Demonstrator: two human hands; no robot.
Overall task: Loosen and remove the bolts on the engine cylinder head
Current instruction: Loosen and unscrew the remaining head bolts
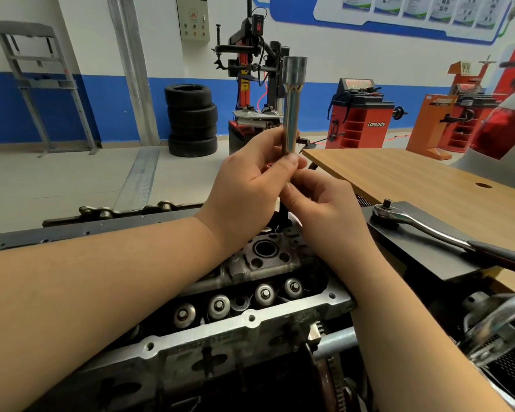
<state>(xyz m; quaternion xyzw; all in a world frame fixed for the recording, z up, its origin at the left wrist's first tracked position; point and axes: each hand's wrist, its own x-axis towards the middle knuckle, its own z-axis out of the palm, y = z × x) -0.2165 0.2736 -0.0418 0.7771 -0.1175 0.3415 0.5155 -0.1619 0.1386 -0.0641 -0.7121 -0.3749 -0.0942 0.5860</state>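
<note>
I hold a long silver socket extension (292,105) upright above the engine cylinder head (250,292), its wide end up. My left hand (250,188) grips its lower shaft between thumb and fingers. My right hand (321,203) has its fingers curled at the lower end of the tool, just under the left thumb; what they pinch is hidden. Below my forearms the cylinder head lies open, with a row of round valve spring caps (219,306) along its near side.
A ratchet wrench (422,226) lies on a black plate (422,251) at the right, beside a wooden table (414,171). A chain (125,211) runs along the far rail. Stacked tyres (192,120), a tyre changer (256,69) and red wheel balancers (359,114) stand behind.
</note>
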